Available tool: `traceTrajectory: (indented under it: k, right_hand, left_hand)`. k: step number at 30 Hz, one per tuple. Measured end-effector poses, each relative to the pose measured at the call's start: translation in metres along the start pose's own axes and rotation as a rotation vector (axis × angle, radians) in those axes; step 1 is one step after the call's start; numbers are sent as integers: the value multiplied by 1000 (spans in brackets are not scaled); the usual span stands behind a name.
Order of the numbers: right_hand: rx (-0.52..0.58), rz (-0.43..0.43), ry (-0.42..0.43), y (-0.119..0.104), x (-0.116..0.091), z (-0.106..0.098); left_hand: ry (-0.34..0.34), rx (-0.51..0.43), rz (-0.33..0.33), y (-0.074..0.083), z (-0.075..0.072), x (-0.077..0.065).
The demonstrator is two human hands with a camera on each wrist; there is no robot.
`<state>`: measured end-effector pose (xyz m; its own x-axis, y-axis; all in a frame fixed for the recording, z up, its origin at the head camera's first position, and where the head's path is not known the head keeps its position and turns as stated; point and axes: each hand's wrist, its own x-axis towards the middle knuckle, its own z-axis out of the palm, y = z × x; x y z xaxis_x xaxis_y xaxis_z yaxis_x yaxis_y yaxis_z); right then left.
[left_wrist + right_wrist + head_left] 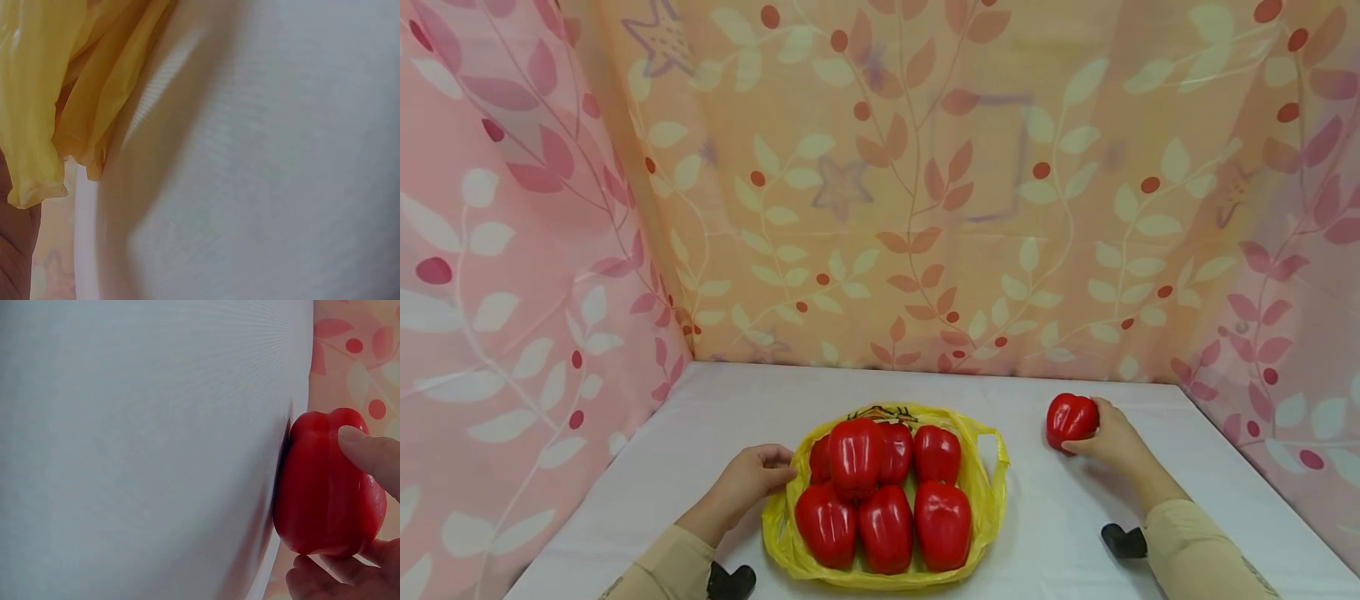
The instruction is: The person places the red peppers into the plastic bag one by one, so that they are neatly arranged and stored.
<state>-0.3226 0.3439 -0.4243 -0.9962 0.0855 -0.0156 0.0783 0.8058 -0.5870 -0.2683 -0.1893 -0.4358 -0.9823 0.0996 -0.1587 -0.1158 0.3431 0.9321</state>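
A yellow plastic bag [992, 508] lies spread wide on the table, with several red bell peppers [884, 530] heaped in it. At the bag's left rim, my left hand [747, 483] holds the edge between thumb and fingers. In the left wrist view, folds of the bag [37, 94] partly cover that hand [14, 250]. To the right of the bag, my right hand [1116, 446] grips a single red bell pepper [1070, 419]. The right wrist view shows the thumb on one side of this pepper [325, 487] and the other fingers under its far side.
A white cloth-covered table [722, 400] carries everything. Patterned curtains [925, 208] close off the back and both sides. Dark straps [1123, 542] stick out near both wrists. White tabletop lies between the bag and the right hand.
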Motion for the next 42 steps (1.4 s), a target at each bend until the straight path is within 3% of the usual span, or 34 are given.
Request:
traceTrajectory:
  k: [15, 30, 42]
  right_hand:
    - [-11, -44, 4, -11, -9, -8]
    - [47, -219, 15, -64, -32, -31]
    - [128, -358, -25, -106, -51, -29]
  left_hand:
    - [-21, -17, 3, 1, -2, -1]
    - [2, -3, -7, 7, 0, -3]
    - [6, 2, -21, 7, 1, -4]
